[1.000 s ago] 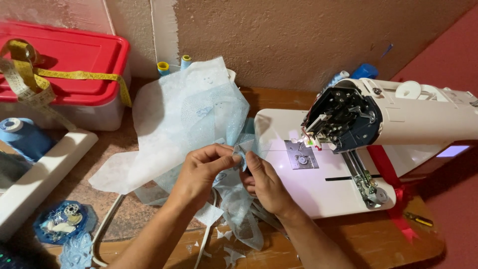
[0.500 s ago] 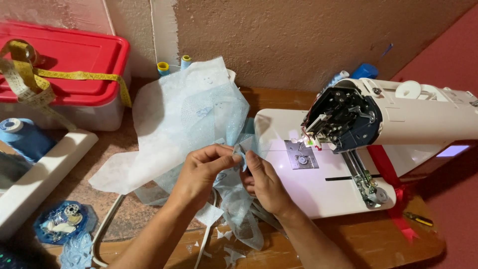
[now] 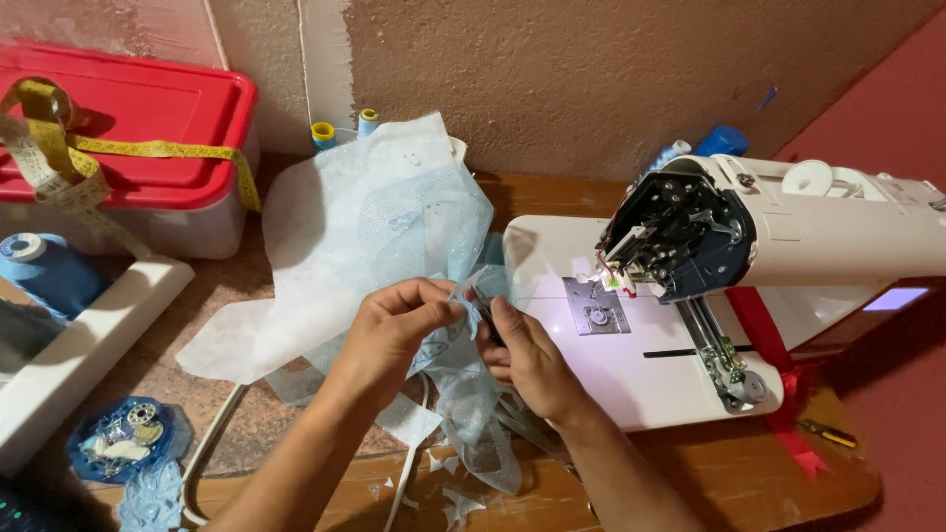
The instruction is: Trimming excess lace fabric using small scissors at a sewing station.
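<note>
We see our left hand and right hand meet over the wooden surface, both pinching a pale blue fabric piece just in front of the white sewing machine. The left fingers are narrowly closed on a fold of the cloth; the right fingers curl tight against the same fold, with something dark tucked between them that we cannot make out. The fabric spreads up and to the left from our hands, its upper edge near the rough brown wall, while a strip trails down between our forearms toward small cut scraps on the wood. The machine's needle area is lit, above the metal plate, just to the right of our hands. At far left a red-lidded box carries a yellow measuring tape, a blue thread cone stands beside a white tray, and a blue bobbin dish sits near the lower edge. A red ribbon hangs off the machine bed.
</note>
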